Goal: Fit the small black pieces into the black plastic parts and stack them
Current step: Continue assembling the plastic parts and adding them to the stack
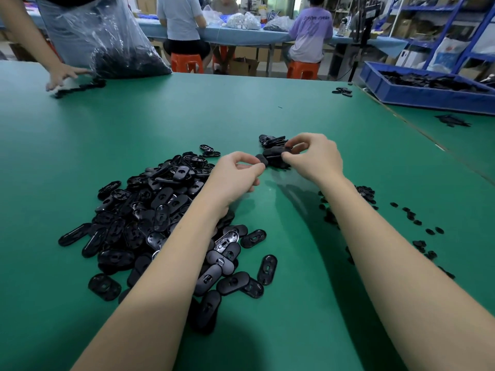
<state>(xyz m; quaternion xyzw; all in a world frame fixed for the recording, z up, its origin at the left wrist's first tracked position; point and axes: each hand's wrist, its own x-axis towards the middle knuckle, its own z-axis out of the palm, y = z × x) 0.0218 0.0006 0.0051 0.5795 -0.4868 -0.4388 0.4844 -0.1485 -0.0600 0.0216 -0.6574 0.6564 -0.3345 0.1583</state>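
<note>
Black plastic part [273, 153] pinched by both hands [235, 172] [313, 156], its details blurred.

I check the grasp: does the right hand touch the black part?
Touching. The head view shows the right hand pinching the black part with its thumb and fingertips, no gap.

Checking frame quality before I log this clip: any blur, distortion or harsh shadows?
Head view: wide-angle bending curves the green table edges; the hand at the plastic bag far left is motion-smeared; soft shadows under both forearms; left hand, right hand and the pile of black parts stay sharp.
</note>
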